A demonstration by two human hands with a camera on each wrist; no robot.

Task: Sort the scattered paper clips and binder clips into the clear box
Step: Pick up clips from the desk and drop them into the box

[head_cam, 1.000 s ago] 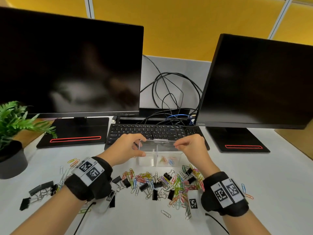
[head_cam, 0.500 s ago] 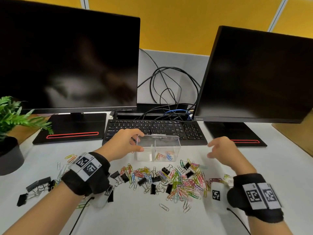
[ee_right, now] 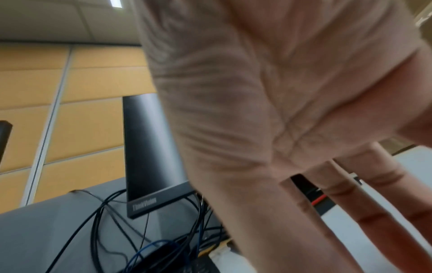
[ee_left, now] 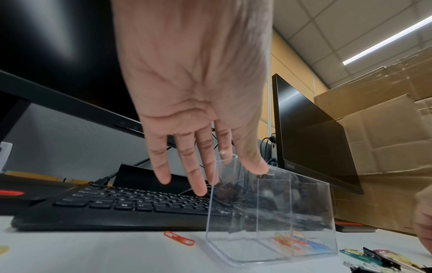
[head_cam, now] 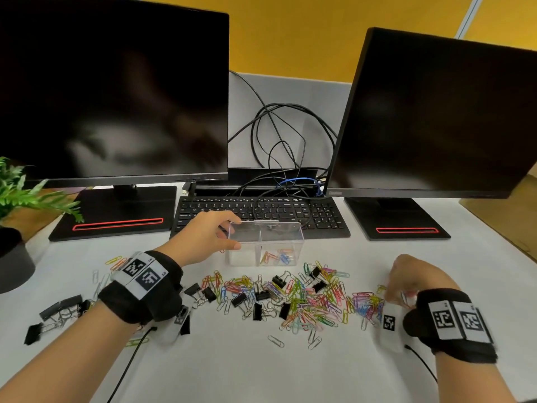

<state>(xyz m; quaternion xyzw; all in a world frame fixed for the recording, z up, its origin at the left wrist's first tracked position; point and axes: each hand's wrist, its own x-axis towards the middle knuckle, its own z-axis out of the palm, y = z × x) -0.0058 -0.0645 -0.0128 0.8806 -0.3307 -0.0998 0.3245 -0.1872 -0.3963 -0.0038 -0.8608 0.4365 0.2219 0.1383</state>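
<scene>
The clear box [head_cam: 296, 242], split into two compartments, stands on the white desk in front of the keyboard. Its right compartment holds a few coloured paper clips [head_cam: 277, 255]; the left one looks empty. My left hand [head_cam: 232, 232] grips the box's left end, thumb on the near wall and fingers at the far rim. In the left wrist view the box [ee_left: 268, 212] sits under the left hand [ee_left: 224, 166]. A pile of coloured paper clips [head_cam: 313, 303] mixed with black binder clips [head_cam: 279, 280] lies before the box. My right hand [head_cam: 398, 289] reaches down at the pile's right edge, fingers straight [ee_right: 346, 206], their tips hidden.
A black keyboard [head_cam: 261, 210] lies right behind the box, with tangled cables [head_cam: 279, 146] and two monitors [head_cam: 116, 88] beyond. A potted plant [head_cam: 11, 257] stands at the left edge. More binder clips [head_cam: 55, 312] lie at the left, and a red paper clip [ee_left: 178, 238] beside the box.
My right hand let go of the box's right end and moved right and toward me, down to the pile's right edge. The left hand stayed on the box.
</scene>
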